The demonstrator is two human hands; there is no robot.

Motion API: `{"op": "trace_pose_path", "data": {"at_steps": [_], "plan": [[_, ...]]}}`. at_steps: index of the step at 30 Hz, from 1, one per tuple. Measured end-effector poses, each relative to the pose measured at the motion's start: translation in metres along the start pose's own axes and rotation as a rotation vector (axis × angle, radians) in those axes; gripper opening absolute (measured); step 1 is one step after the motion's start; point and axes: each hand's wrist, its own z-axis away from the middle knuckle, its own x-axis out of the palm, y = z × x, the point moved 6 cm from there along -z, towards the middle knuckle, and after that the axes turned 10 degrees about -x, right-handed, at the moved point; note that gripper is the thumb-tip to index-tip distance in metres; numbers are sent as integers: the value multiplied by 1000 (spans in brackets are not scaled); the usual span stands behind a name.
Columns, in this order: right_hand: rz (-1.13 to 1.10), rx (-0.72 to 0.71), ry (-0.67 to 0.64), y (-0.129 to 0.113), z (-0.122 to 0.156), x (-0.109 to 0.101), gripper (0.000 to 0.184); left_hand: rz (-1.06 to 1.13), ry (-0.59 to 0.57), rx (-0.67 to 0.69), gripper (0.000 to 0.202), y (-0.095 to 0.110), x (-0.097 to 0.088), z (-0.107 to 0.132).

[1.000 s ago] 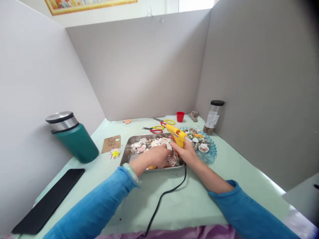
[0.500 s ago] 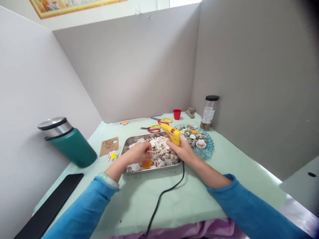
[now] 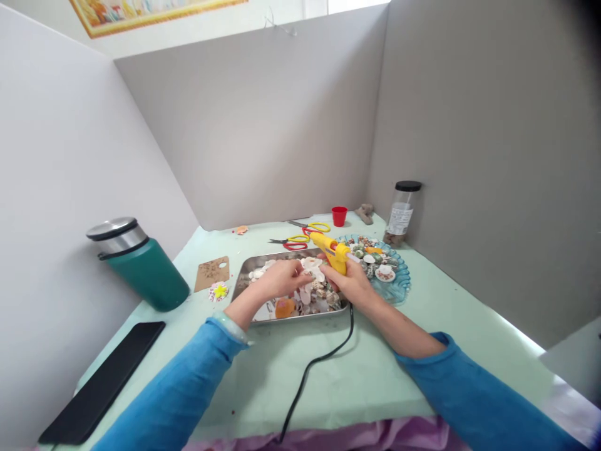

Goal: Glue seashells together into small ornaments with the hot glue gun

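My right hand (image 3: 350, 282) is wrapped round the handle of a yellow hot glue gun (image 3: 332, 249), whose body points up and to the left. White shell pieces (image 3: 312, 266) show between my two hands, by the right fingertips. Above the metal tray (image 3: 244, 270) my left hand (image 3: 284, 279) has its fingers curled toward these pieces; what it pinches, if anything, is hidden. Many small shells (image 3: 328, 294) and an orange shell (image 3: 284, 307) lie in the tray. A black cord (image 3: 315, 360) runs from the glue gun to the table's front edge.
At left stand a green tumbler (image 3: 145, 269), a brown card (image 3: 212, 273), a shell disc with a yellow star (image 3: 218, 291) and a black slab (image 3: 106, 382). Behind are scissors (image 3: 297, 242) and a red cup (image 3: 339, 216). A blue plate of shells (image 3: 401, 282) and a jar (image 3: 401, 213) sit right.
My left hand has moved up and right, from over the tray's shells to beside the white shell pieces near my right hand. The whole view has shifted slightly.
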Motion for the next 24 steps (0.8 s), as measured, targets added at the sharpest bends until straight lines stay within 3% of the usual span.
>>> {"op": "trace_pose_path", "data": {"at_steps": [4,11,15,20,24], "plan": [[-13,7,-6,1,1,0,43,109,-132,43,34,7,5,-4],[3,-12,-27,2,1,1,43,43,90,-75,19,-34,-19,-15],[35,-12,-18,4,1,0,44,-227,173,-86,18,-48,-24,-21],[33,-9,-36,2,0,1,45,-421,93,57,45,-32,-9,-37],[66,-4,-45,2,1,1,45,-462,44,170,45,-20,1,-46]]}}
